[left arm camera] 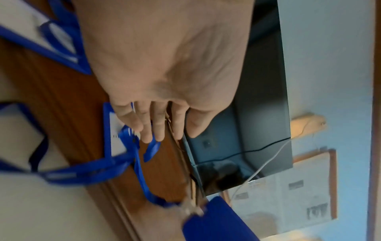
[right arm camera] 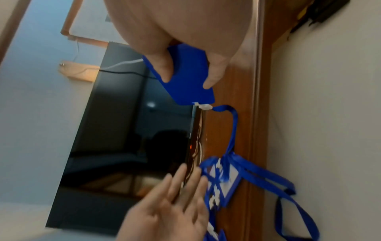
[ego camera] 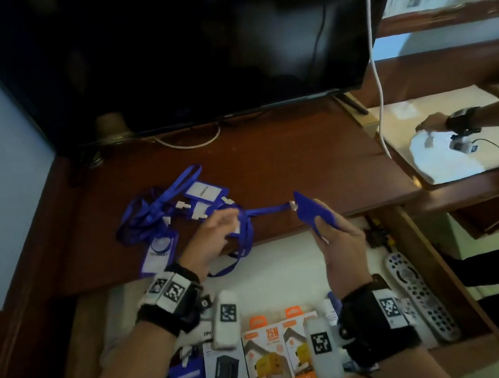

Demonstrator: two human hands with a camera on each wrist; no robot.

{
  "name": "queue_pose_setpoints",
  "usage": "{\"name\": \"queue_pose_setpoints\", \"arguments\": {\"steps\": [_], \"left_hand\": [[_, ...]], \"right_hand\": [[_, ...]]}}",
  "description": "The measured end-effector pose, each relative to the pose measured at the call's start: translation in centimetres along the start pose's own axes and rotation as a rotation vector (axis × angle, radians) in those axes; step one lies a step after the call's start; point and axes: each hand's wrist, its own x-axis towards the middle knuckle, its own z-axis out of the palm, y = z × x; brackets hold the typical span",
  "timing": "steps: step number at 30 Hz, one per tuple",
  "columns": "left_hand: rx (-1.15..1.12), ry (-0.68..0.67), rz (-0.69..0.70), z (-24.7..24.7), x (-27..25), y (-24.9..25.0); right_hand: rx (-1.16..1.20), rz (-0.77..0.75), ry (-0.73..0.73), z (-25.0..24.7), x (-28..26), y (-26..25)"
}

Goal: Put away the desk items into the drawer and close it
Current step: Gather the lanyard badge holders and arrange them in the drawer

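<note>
Roughly halfway, I reckon. My right hand (ego camera: 339, 240) has its grip pinched on a flat blue plastic badge holder (ego camera: 315, 212), strap trailing to the tangled blue lanyard pile (ego camera: 166, 211) at 10 o'clock on the brown wooden surface (ego camera: 270, 161). Left hand (ego camera: 213, 237), fingers loose, rests on the straps. The open wooden drawer (ego camera: 439, 259) at 6 o'clock already holds the orange charger boxes (ego camera: 278, 358).
</note>
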Motion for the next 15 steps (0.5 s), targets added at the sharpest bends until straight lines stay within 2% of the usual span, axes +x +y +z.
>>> {"name": "queue_pose_setpoints", "arguments": {"steps": [3, 6, 8, 11, 13, 15], "left_hand": [[-0.265, -0.062, -0.083, 2.1, -2.4, -0.8], [-0.524, -0.086, -0.128, 2.7, -3.5, -1.3], [-0.591, -0.054, -0.125, 2.4, -3.6, -1.7], [-0.557, 0.08, -0.124, 1.9, -3.8, -2.3], [-0.575, 0.126, -0.125, 1.7, -3.9, -2.8], [-0.605, 0.133, -0.115, 1.5, -4.2, -3.4]], "right_hand": [[-0.113, -0.023, -0.168, 1.5, -1.2, 1.5], [-0.338, -0.005, -0.386, 2.7, -1.9, 2.8], [-0.48, 0.002, -0.499, 3.2, -2.0, 3.8], [-0.626, -0.016, -0.654, 4.0, -2.4, 4.8], [-0.637, -0.024, -0.674, 4.7, -2.5, 5.0], [-0.552, -0.033, -0.632, 5.0, -2.6, 4.9]]}}
